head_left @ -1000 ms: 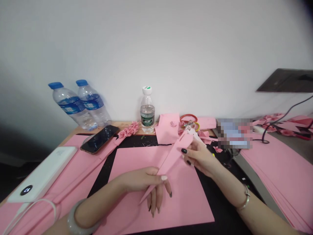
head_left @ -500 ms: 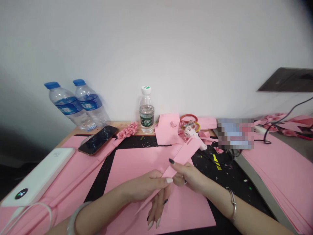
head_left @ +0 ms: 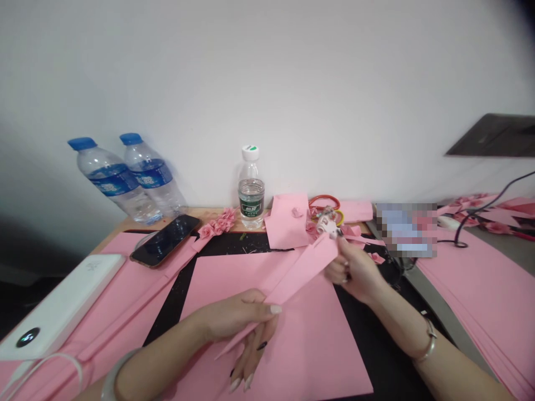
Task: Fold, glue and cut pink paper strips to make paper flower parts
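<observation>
R hand point(head_left: 355, 273) moved right, clamped pink strip point(head_left: 298, 278); L hand point(head_left: 234, 317) too; axis up-right.

- Passable: low over the flat pink sheet point(head_left: 309, 345), nearest the person
- Folded pink strip point(head_left: 298, 275) spans left hand point(head_left: 234, 317) to right hand point(head_left: 355, 273), barring passage between them
- White glue gun point(head_left: 328, 224) just beyond right hand
- Leftward: smartphone point(head_left: 165, 240), white power bank point(head_left: 62, 306)
- Far edge: upright water bottle point(head_left: 251, 195)

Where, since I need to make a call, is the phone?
In the head view, the black smartphone lies left of centre, in front of the two blue-capped water bottles.
</observation>
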Demonstrator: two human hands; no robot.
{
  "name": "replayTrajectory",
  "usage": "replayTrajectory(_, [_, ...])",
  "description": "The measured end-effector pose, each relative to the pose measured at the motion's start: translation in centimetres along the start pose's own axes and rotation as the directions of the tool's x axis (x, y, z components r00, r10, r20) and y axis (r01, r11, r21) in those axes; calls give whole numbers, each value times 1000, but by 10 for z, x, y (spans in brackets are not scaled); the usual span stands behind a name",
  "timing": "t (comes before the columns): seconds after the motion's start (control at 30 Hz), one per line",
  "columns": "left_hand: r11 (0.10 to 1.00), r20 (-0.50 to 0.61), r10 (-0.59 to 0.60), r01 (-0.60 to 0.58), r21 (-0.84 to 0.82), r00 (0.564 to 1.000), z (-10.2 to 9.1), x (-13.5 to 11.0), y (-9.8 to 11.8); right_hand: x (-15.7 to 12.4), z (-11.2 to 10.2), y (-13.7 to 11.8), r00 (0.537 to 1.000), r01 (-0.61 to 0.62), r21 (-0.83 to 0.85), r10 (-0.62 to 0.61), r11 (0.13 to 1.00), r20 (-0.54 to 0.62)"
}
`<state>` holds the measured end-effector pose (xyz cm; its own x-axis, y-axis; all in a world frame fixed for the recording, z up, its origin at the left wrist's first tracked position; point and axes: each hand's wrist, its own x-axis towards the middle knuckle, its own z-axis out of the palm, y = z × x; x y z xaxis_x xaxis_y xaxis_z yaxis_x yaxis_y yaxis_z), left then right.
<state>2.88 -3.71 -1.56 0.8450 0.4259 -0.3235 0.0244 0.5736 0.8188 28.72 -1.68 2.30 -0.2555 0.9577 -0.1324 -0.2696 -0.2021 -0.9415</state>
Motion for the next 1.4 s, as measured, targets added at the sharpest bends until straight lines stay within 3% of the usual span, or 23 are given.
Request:
replayTrajectory(0.07, [999,55,19,-16,-44,998,-1,-1,5,2,-11,-18,984,126,-138,-142,982,-111])
replayTrajectory(0.1, [997,66,46,-42,-61,997,-2,-1,8,4,-17,-28,954,199,-253,-246,947,-173])
replayTrajectory(0.17, [989,6,119,-118,-89,993,-2,0,13,12,-31,-48,893,229,-589,-408,775,-190])
replayTrajectory(0.23, [980,-96,150,-161,-120,984,-4,1,17,28,-49,-65,862,122,-898,-494,422,-114])
replayTrajectory(0.3, [972,-155,136,-162,-170,979,-5,1,19,49,-68,-76,883,58,-997,-463,-49,75])
replayTrajectory(0.43, [960,-177,130,-168,-225,976,-8,0,21,89,-97,-77,939,146,-953,-267,-265,218])
replayTrajectory(0.6, [964,-160,122,-156,-216,979,-8,0,21,103,-101,-67,929,210,-854,-175,-475,326])
replayTrajectory(0.77, [965,-154,123,-155,-212,980,-9,0,19,96,-99,-80,895,149,-778,-252,-610,369])
replayTrajectory(0.97, [966,-128,117,-143,-217,985,-9,1,18,82,-100,-114,822,-36,-685,-411,-728,394])
replayTrajectory(1.23, [958,-103,67,-92,-271,992,-10,2,20,48,-81,-149,777,-195,-705,-546,-682,313])
replayTrajectory(1.4, [971,-100,3,-27,-239,995,-10,2,19,32,-75,-174,704,-305,-725,-659,-618,265])
